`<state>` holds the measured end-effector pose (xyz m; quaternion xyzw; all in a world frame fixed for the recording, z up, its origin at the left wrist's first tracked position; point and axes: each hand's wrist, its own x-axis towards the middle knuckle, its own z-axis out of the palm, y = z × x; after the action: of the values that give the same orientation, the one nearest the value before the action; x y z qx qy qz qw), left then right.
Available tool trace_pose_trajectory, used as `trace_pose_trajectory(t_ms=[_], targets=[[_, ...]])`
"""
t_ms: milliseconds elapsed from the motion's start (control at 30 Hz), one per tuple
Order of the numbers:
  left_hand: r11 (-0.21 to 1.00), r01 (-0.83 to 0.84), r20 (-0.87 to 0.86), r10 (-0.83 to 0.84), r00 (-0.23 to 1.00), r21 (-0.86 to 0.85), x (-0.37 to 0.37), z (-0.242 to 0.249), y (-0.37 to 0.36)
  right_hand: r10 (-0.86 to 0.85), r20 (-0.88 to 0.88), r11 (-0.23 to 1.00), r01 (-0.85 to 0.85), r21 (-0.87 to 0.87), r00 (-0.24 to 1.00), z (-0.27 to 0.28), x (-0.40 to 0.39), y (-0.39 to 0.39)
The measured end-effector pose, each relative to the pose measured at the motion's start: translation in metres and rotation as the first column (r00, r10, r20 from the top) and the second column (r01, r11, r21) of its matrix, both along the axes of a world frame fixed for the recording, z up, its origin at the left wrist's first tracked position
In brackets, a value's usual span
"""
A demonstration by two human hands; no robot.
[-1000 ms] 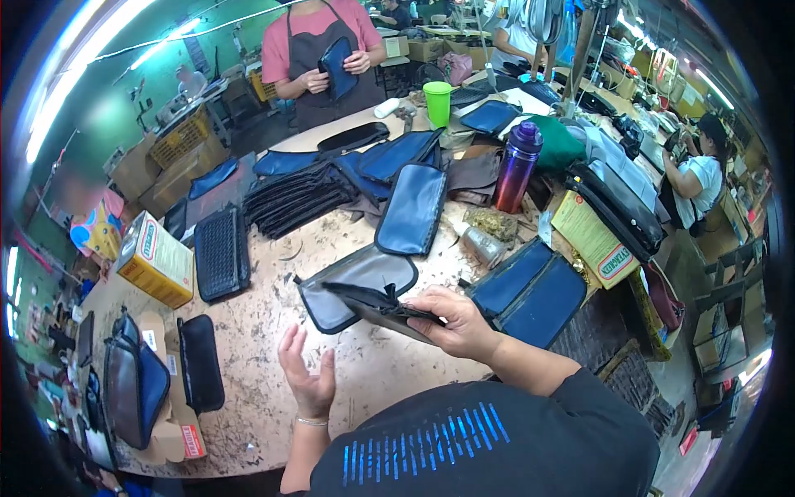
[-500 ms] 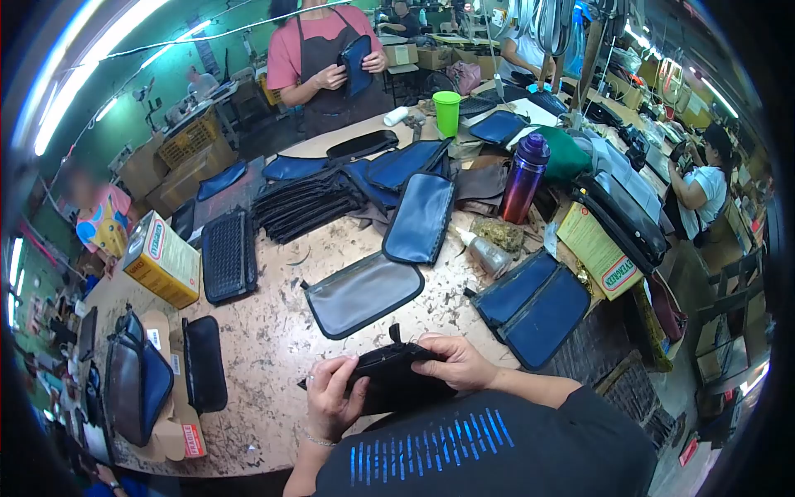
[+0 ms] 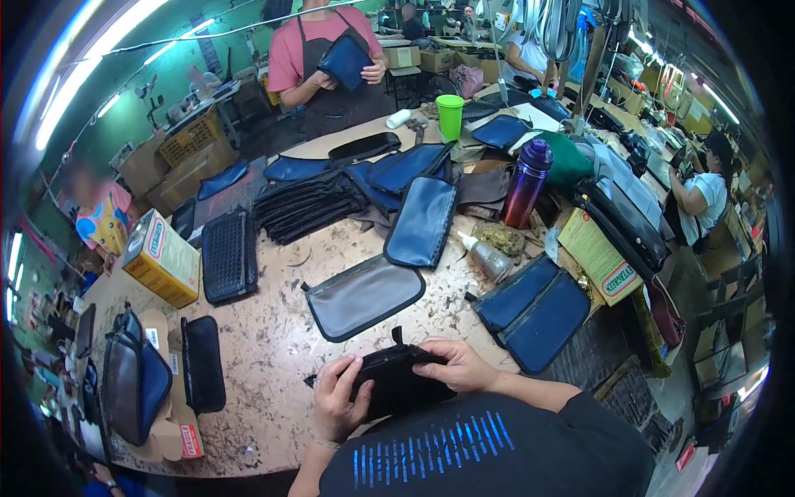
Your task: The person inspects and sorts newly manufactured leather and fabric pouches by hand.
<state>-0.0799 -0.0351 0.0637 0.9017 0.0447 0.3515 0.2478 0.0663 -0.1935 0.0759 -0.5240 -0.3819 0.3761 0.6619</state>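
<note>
A black zippered pouch (image 3: pixel 402 383) is held upright close to my body at the near table edge. My left hand (image 3: pixel 338 400) grips its left end, thumb on the near face and fingers over the top. At its upper right corner, my right hand (image 3: pixel 457 365) pinches the edge. A small tab sticks up from the pouch's top. Just beyond lies a grey pouch with black trim (image 3: pixel 364 298). A blue pouch (image 3: pixel 420 220) lies behind it, and a wide blue piece with a middle strip (image 3: pixel 534 313) is right of my hands.
Left stand a yellow can (image 3: pixel 162 258), a woven black pouch (image 3: pixel 229 257) and a carton with pouches (image 3: pixel 170 439). Behind are stacked black pieces (image 3: pixel 306 205). A glue bottle (image 3: pixel 487 258), purple bottle (image 3: pixel 527 184) and green cup (image 3: pixel 450 118) stand right. A co-worker (image 3: pixel 327 66) holds a pouch across the table.
The co-worker across the table has tilted and turned the blue pouch. My hands hold the black pouch in nearly the same place, with only a slight shift.
</note>
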Motion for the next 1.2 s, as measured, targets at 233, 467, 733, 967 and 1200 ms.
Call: trace_pose_trajectory(t_ms=[233, 467, 733, 967, 1200], targets=[[0.999, -0.024, 0.026, 0.023, 0.999, 0.036, -0.002, -0.003, 0.0, -0.008, 0.041, 1.0, 0.008, -0.001, 0.999, -0.001, 0.0, 0.001], [0.996, -0.045, 0.056, 0.04, 0.998, 0.08, 0.0, -0.003, -0.005, -0.005, 0.071, 1.0, 0.005, -0.004, 0.997, -0.003, 0.0, -0.001], [0.998, 0.039, -0.019, -0.039, 0.999, -0.047, 0.002, -0.006, -0.001, 0.015, 0.233, 1.0, -0.018, 0.009, 0.972, -0.009, 0.003, 0.0], [0.997, 0.039, 0.036, -0.037, 0.999, -0.063, 0.004, -0.009, -0.003, 0.021, 0.254, 1.0, -0.021, -0.005, 0.967, -0.009, 0.004, 0.0], [0.995, 0.054, 0.068, -0.048, 0.997, -0.089, 0.006, -0.011, -0.003, 0.039, 0.171, 0.999, -0.04, 0.003, 0.985, -0.016, 0.001, 0.003]])
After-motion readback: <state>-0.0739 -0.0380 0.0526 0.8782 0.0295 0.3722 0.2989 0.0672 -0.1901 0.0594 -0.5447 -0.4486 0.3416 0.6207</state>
